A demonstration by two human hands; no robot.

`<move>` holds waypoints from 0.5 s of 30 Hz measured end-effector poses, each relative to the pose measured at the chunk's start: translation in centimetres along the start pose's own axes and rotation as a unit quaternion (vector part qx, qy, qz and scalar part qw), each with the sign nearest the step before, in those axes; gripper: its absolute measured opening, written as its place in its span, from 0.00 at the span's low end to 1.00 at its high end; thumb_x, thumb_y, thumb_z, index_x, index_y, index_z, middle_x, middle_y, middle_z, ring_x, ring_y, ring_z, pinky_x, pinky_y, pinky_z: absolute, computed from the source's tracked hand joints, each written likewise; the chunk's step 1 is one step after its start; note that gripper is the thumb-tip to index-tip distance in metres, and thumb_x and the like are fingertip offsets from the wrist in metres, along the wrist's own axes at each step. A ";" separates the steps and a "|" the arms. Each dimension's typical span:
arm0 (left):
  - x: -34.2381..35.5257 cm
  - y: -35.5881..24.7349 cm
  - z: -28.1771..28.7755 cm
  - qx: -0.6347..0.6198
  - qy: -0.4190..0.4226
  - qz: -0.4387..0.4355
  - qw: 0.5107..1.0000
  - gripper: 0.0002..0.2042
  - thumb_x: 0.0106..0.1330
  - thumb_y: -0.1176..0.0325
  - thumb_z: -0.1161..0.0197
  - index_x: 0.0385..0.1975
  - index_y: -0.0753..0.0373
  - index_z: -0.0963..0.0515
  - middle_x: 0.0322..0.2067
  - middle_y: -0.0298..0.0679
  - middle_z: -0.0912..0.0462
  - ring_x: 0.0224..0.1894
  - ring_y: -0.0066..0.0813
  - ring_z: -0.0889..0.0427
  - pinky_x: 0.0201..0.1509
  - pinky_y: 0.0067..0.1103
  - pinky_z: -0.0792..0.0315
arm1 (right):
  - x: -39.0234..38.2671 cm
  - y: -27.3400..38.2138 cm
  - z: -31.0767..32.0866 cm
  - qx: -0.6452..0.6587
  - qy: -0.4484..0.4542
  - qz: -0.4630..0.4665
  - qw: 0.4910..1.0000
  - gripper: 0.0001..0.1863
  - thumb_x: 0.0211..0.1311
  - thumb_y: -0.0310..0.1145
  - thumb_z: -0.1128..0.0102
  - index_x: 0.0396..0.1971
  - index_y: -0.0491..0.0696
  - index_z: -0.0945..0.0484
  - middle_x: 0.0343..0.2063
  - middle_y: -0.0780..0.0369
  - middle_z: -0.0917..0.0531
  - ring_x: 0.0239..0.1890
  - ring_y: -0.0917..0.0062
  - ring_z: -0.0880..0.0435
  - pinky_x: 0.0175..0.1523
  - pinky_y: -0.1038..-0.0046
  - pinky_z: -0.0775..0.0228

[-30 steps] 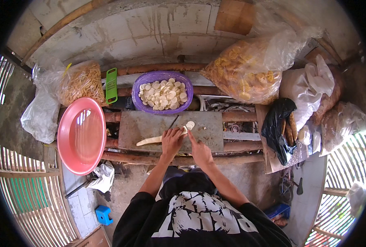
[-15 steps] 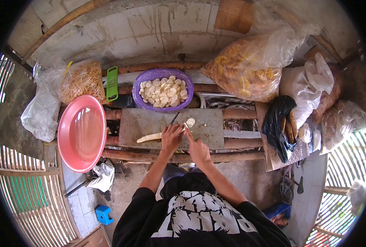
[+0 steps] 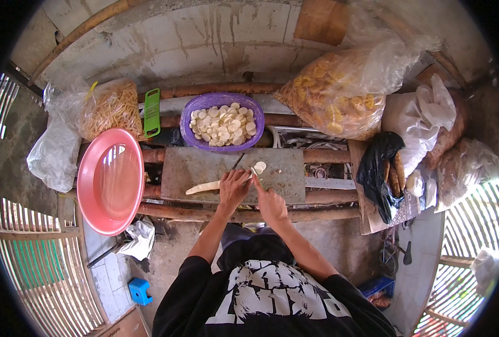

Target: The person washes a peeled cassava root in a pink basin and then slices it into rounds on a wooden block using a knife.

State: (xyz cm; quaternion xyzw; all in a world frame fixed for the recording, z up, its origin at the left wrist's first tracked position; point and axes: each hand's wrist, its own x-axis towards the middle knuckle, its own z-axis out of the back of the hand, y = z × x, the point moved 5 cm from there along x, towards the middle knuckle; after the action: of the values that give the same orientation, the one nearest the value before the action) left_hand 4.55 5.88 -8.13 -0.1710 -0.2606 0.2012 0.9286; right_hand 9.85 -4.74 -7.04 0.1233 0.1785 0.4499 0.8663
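A long peeled white cassava root [image 3: 203, 187] lies across a grey board [image 3: 190, 163]. My left hand [image 3: 235, 186] is closed over its right part, pressing it down. Close beside, my right hand [image 3: 272, 205] is closed on a knife, its index finger stretched toward the cut end. Only a sliver of the knife [image 3: 253, 172] shows between the hands; its handle is hidden in my fist. Just past the fingertips rest a few round white slices [image 3: 259, 167]. Beyond the board stands a purple basin [image 3: 189, 136] holding a heap of similar slices.
A pink basin [image 3: 86, 185] stands at the left, near a green slicer [image 3: 152, 113] and a bag of thin fried sticks [image 3: 112, 109]. On the right are a large bag of yellow chips [image 3: 339, 90] and a black bag [image 3: 373, 168] with brown roots. Wooden poles [image 3: 331, 212] support the board.
Both hands stay almost in place at the root's cut end. The view has shifted very slightly; nothing else has visibly moved.
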 end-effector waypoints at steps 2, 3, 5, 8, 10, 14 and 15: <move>-0.1 0.1 -0.2 0.002 -0.001 -0.007 1.000 0.14 0.47 0.67 0.39 0.36 0.57 0.28 0.31 0.32 0.26 0.34 0.28 0.28 0.38 0.24 0.37 | 0.4 -0.3 0.5 0.005 0.027 0.000 1.000 0.36 0.50 0.28 0.48 0.59 0.61 0.53 0.19 0.50 0.24 0.22 0.57 0.23 0.27 0.61 0.29; -0.1 0.1 -0.2 0.002 -0.001 -0.009 1.000 0.14 0.47 0.67 0.39 0.36 0.57 0.28 0.31 0.32 0.26 0.34 0.28 0.28 0.38 0.24 0.37 | 0.4 -0.5 0.5 0.011 0.053 0.000 0.999 0.35 0.52 0.28 0.50 0.59 0.61 0.52 0.18 0.49 0.24 0.22 0.57 0.23 0.27 0.60 0.30; -0.1 0.1 -0.2 0.002 -0.003 -0.016 1.000 0.15 0.47 0.67 0.38 0.36 0.57 0.28 0.30 0.32 0.26 0.33 0.28 0.28 0.37 0.24 0.37 | 0.6 -1.3 0.5 0.021 0.047 0.018 0.999 0.33 0.53 0.29 0.52 0.59 0.62 0.53 0.18 0.48 0.24 0.22 0.55 0.23 0.28 0.59 0.30; -0.1 0.3 -0.2 -0.012 -0.012 -0.026 1.000 0.14 0.47 0.67 0.39 0.36 0.57 0.28 0.30 0.32 0.26 0.33 0.28 0.28 0.37 0.23 0.36 | 0.6 -1.6 0.9 0.034 0.033 0.047 0.998 0.31 0.56 0.30 0.55 0.59 0.63 0.52 0.17 0.48 0.24 0.22 0.56 0.23 0.27 0.59 0.29; -0.2 0.2 -0.2 -0.018 -0.006 -0.027 0.999 0.14 0.47 0.67 0.39 0.36 0.57 0.27 0.30 0.32 0.26 0.33 0.28 0.28 0.36 0.23 0.36 | 0.6 -1.5 1.1 0.038 0.028 0.060 0.997 0.29 0.57 0.30 0.56 0.59 0.62 0.51 0.16 0.49 0.24 0.21 0.57 0.23 0.25 0.61 0.29; -0.1 -0.1 -0.2 -0.017 0.004 -0.029 0.999 0.13 0.48 0.67 0.39 0.35 0.58 0.27 0.30 0.33 0.26 0.32 0.28 0.28 0.36 0.24 0.36 | 0.6 -1.9 0.6 0.062 0.018 0.059 0.996 0.27 0.58 0.30 0.57 0.58 0.62 0.49 0.16 0.48 0.24 0.21 0.55 0.23 0.26 0.58 0.30; -0.1 -0.2 -0.2 -0.016 0.005 -0.030 0.999 0.13 0.48 0.67 0.39 0.35 0.58 0.27 0.30 0.33 0.26 0.32 0.28 0.28 0.36 0.24 0.36 | 0.6 -2.0 0.4 0.075 0.016 0.061 0.995 0.27 0.58 0.30 0.58 0.58 0.63 0.49 0.17 0.48 0.24 0.21 0.55 0.23 0.26 0.58 0.30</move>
State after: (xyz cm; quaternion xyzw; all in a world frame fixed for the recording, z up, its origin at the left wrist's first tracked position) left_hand 4.61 5.63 -8.24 -0.1787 -0.2643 0.1686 0.9326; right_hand 11.82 -5.37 -7.54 0.1916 0.2179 0.4892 0.8225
